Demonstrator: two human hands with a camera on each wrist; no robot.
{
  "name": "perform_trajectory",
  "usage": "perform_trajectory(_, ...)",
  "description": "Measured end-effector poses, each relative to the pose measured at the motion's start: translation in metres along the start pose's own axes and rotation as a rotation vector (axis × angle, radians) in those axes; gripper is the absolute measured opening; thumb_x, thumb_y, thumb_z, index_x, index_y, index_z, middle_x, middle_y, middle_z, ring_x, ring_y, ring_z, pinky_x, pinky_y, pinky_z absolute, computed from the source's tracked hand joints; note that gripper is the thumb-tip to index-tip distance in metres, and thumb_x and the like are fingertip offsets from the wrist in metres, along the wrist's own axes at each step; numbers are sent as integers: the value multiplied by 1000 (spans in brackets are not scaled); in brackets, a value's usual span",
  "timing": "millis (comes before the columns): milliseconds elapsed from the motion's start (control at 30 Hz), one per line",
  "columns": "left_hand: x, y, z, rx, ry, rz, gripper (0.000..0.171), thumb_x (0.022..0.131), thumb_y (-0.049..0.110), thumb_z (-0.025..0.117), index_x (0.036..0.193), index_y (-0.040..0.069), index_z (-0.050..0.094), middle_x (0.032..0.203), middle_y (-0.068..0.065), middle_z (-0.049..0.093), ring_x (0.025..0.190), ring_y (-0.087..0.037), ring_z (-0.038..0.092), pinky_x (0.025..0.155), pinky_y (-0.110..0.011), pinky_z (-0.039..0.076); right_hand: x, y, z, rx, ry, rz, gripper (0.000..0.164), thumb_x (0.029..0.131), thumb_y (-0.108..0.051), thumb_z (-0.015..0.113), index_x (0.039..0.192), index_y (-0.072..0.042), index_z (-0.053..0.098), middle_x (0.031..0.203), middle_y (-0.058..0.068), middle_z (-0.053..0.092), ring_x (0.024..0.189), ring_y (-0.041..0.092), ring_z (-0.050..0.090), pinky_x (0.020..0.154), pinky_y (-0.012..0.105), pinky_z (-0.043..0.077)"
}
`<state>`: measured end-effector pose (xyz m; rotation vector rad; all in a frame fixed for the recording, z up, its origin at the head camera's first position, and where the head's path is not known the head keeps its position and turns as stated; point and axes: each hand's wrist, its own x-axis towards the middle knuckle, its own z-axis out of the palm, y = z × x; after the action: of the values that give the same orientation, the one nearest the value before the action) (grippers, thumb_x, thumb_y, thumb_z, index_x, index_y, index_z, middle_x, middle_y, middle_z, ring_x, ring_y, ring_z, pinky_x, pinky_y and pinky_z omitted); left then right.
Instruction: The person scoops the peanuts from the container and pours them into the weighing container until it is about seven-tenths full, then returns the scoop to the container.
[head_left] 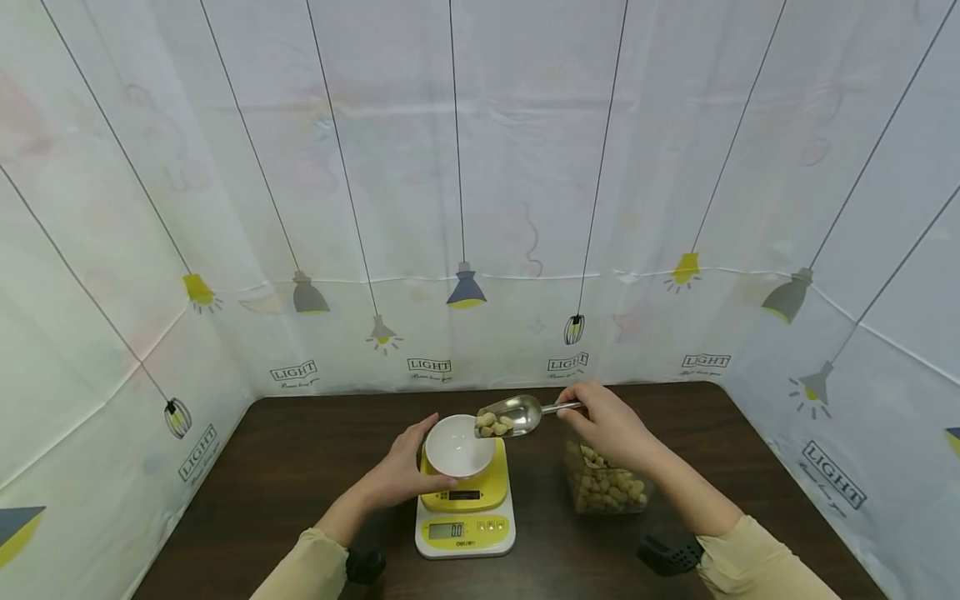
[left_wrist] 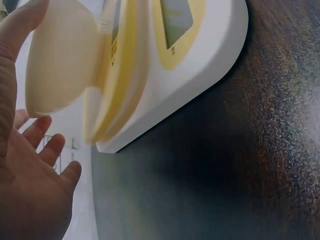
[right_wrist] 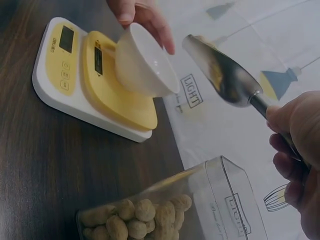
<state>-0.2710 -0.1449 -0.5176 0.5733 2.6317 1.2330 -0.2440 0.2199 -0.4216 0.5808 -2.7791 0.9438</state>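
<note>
A small white bowl (head_left: 459,447) sits on the yellow platform of a kitchen scale (head_left: 466,533), whose display reads 0.0. My left hand (head_left: 405,467) holds the bowl from the left, thumb at its near side and fingers at the far rim. With my right hand (head_left: 609,423) I grip the handle of a metal scoop (head_left: 527,414). Several unshelled peanuts (head_left: 493,424) lie in the scoop, its lip overlapping the bowl's right rim in the head view. In the right wrist view, the scoop (right_wrist: 227,75) is above the bowl (right_wrist: 145,62), apart from it.
A clear plastic container (right_wrist: 220,175) of peanuts (head_left: 609,487) stands right of the scale, below my right forearm. The dark wooden table (head_left: 315,442) meets a white curtain (head_left: 510,200) printed with lamps at its back and sides.
</note>
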Motion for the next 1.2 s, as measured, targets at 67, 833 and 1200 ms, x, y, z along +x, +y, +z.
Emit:
perform_trajectory(67,0,1,1,-1,1,-1,112,78,48,88,165,23,21,164,-13,26,149,-38,23,107,-69,32,2,-1,2,-14,-5,-1,12,103,-22,65,112,-14,66,106,-1,59,90,14,57,76,39,48)
perform_trajectory(833,7,-3,4,11,18,14,108,79,56,85,163,19,28,159,-10,33,144,-33,30,107,-62,37,15,-10,13,-212,45,-110,9,98,-19,72,105,-14,69,105,-1,63,97,19,60,81,42,49)
perform_trajectory(1200,7,-4,5,1,14,6,108,79,54,85,163,17,27,159,-11,33,143,-33,31,105,-61,39,11,-7,6,-201,81,-109,11,98,-19,72,108,-14,69,108,-1,63,100,20,61,83,44,50)
